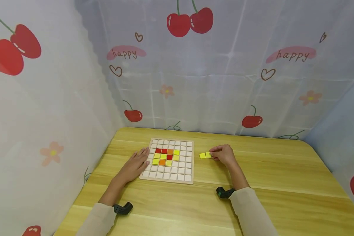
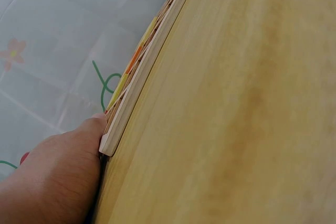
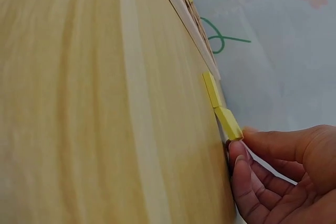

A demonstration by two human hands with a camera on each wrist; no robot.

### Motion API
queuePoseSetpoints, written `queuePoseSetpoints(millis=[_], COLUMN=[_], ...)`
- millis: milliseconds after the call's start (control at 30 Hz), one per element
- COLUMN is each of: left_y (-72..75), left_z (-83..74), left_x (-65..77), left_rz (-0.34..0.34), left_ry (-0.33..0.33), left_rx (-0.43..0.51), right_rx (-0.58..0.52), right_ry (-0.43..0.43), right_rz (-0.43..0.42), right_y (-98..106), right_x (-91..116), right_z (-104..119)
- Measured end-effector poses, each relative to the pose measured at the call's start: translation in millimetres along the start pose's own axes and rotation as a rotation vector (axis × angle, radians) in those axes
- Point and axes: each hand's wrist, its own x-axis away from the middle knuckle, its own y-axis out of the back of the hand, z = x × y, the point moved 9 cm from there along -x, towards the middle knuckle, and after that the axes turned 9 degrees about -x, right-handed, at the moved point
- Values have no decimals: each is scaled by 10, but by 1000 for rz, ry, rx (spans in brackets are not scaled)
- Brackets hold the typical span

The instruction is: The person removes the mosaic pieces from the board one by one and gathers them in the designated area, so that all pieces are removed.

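A square wooden grid board (image 1: 166, 180) lies on the table, with red, orange and yellow tiles in its middle cells. On the board's left edge rests my left hand (image 1: 134, 166), fingers extended; in the left wrist view its thumb touches the board's corner. To the right of the board, my right hand (image 1: 224, 154) pinches a yellow square tile (image 1: 208, 155) between thumb and fingers. The right wrist view shows this tile tilted, with its far end against another yellow tile (image 3: 211, 88) that lies on the table.
The wooden table (image 1: 268, 170) extends to the right of the board and towards me. A pale curtain (image 1: 206, 88) with printed cherries stands behind the table, and similar cloth hangs at both sides. Each wrist wears a black device (image 1: 123, 208).
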Motion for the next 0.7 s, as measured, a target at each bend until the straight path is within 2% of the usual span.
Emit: queuePoseSetpoints(millis=[500, 700], left_y=[3, 4], left_z=[3, -4], left_x=[-5, 0], left_rz=[5, 10], left_ry=[0, 4], left_rx=[-5, 0], right_rx=[-14, -17], right_ry=[-10, 19], right_rz=[11, 15], right_y=[-9, 2], right_x=[42, 68], right_z=[61, 133])
